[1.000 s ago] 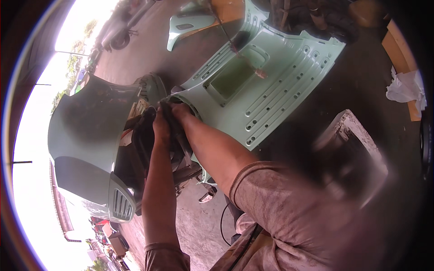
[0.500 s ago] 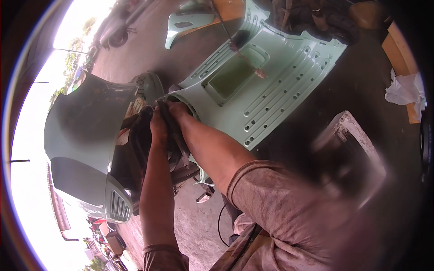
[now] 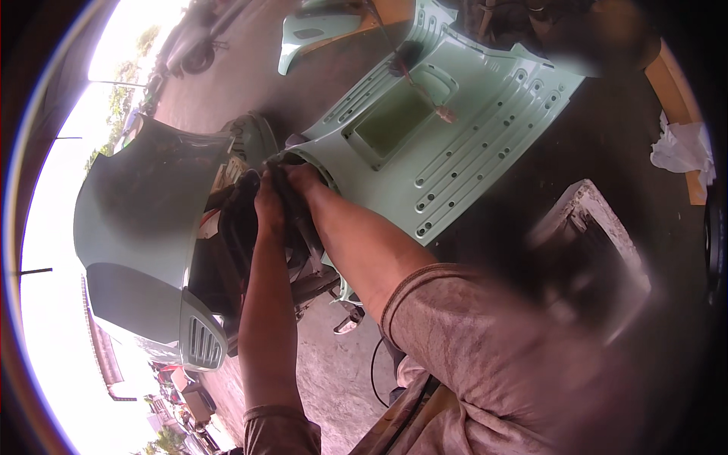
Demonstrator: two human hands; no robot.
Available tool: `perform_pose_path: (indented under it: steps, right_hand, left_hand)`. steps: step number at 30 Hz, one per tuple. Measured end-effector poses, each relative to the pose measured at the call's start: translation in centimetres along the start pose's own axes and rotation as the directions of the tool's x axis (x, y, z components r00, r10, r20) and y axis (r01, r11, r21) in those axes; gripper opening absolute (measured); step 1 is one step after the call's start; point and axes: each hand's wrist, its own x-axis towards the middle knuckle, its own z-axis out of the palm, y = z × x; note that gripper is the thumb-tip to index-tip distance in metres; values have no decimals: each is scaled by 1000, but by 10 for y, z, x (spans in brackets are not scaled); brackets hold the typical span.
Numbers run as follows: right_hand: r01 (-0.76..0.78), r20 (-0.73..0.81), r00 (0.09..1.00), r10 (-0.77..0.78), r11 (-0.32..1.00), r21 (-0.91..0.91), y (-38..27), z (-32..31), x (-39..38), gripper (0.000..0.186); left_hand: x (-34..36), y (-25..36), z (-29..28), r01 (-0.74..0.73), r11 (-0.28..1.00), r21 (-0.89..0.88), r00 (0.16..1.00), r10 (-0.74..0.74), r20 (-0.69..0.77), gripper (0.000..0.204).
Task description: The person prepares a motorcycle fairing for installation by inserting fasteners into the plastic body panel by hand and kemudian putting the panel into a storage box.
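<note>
Both arms reach forward into the gap between two pale green scooter body panels. My left hand [image 3: 269, 199] is curled beside a dark tube [image 3: 294, 208] of the scooter's frame. Just across that tube, my right hand [image 3: 305, 179] bends in at the curved rim of the green floorboard panel [image 3: 402, 182]. The fingers of both hands are closed in and partly hidden, so what they grip does not show. A large green front shield panel [image 3: 140, 205] stands to the left, with a grey vent at its lower corner. Dark frame parts lie between the panels.
Another green panel [image 3: 318, 30] lies at the top. A pinkish connector on a cable [image 3: 445, 114] rests over the floorboard panel. To the right are a worn white frame-like piece [image 3: 607, 220] and a crumpled white sheet [image 3: 675, 148]. Parked motorbikes [image 3: 199, 57] stand at upper left.
The whole view has shifted slightly. Both hands remain at the same spot by the dark tube, with only a slight change in the wrists.
</note>
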Motion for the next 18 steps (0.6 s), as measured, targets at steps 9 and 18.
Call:
perform_pose_path:
  steps: [9,18]
  right_hand:
    - [28,-144,989,-43,994,-107,15,-33,60,25]
    - [-132,-158,980,120,989,-67,-58,6,-58,32]
  left_hand:
    - [6,11,30,5,999,-51,998,-2,55,50]
    - [-5,1,3,7,999,-43,1000,-6,20,49]
